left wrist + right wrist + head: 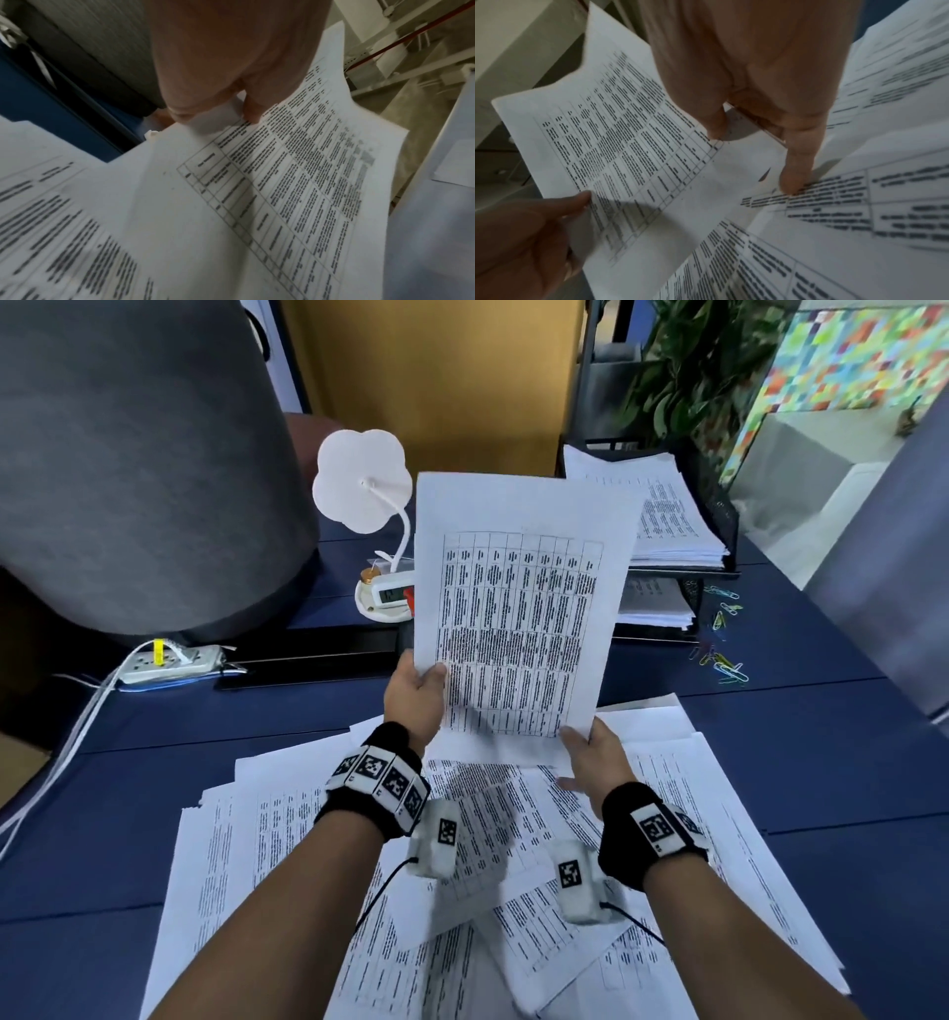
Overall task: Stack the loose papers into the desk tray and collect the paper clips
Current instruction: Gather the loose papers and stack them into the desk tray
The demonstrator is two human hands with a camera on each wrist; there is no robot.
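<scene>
- left hand (417, 698) pinches the sheet (518, 618) at its lower left edge, thumb on the printed face, fingers behind it.
- right hand (595, 760) grips the sheet's lower right corner, thumb on top; in the right wrist view one finger (797, 168) points down onto the loose papers (267, 834) below.
- the sheet is held up off the desk (832, 762), printed table facing the person, tilted slightly right (text too blurred to read).
- loose papers lie spread and overlapping on the desk's near half, under both forearms.
- tray (721, 516), black mesh, stands at the far right of the desk; its upper tier holds a stack of papers, and the lower tier also holds some.
- paper clips (721, 654), coloured, lie scattered on the desk just right of the tray and in front of it, apart from the papers.
- lamp (362, 480), white with a flower-shaped head, stands left of the held sheet; its base is partly hidden by the sheet.
- power strip (172, 662) with white cables lies at the left of the desk, near a grey chair back (133, 454).
- plant (688, 367) stands behind the tray.
- both wrists carry black bands with printed markers and a small white camera unit.
</scene>
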